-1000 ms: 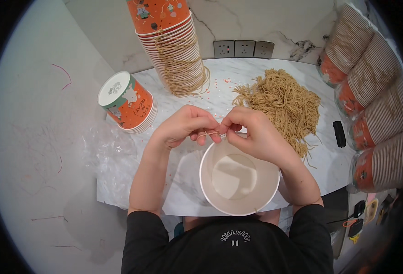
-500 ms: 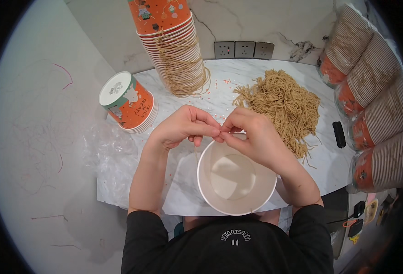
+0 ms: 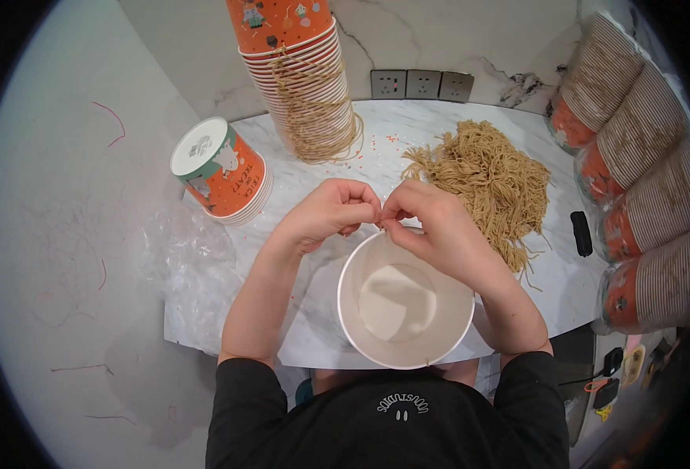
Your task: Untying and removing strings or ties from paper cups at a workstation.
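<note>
White marble with grey veins forms the counter (image 3: 407,137) seen from above. At the centre of the frame, the left hand (image 3: 325,215) and the right hand (image 3: 431,230) are brought together, fingertips touching just above the far rim of a large white round paper bowl (image 3: 405,301). The bowl stands upright at lower centre, close to the near counter edge, and appears empty. The fingers of both hands are pinched narrow, apparently on something very thin, perhaps a strand; what is held is too small to be made out.

To the right of the hands, in the upper right of the frame, a loose heap of tan string-like strands (image 3: 489,184) lies on the counter. At top centre, a tall stack of orange printed paper cups (image 3: 298,70) is wound with tan strands. At upper left, a short stack of orange and green printed cups (image 3: 220,168) lies tilted. Crumpled clear plastic film (image 3: 185,266) rests at the left edge. Sleeved rows of orange cups (image 3: 634,195) are lined along the right side, with a small black object (image 3: 582,233) beside them.

Such fine work is judged best done with the pinch kept firm, the wrists steadied over the bowl, and any pull applied evenly.
</note>
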Demonstrator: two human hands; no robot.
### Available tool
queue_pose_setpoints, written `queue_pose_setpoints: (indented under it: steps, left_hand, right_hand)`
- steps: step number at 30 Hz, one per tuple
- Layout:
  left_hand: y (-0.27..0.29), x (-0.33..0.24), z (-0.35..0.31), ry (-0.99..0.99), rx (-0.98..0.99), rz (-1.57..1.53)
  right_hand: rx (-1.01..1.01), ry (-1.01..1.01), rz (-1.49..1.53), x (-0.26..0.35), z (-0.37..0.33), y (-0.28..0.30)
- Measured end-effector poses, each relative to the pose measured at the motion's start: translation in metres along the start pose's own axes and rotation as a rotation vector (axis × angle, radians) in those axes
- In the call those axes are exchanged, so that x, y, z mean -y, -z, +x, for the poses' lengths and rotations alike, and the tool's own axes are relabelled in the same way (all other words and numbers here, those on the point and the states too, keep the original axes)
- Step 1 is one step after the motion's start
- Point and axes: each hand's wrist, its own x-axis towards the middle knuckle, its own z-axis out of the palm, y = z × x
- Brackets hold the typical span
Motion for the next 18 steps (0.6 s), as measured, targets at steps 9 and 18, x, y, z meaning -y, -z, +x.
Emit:
queue_pose_setpoints:
  steps: [9,18]
  left_hand:
    - [-0.012,0.003,0.005,-0.038,-0.113,0.055]
    - [-0.02,0.024,0.019,-0.345,-0.289,0.061]
  right_hand:
    - [-0.016,-0.01,-0.046,-0.01,0.002,-0.002]
    - [-0.041,-0.125,0.107,-0.031,0.007,-0.004]
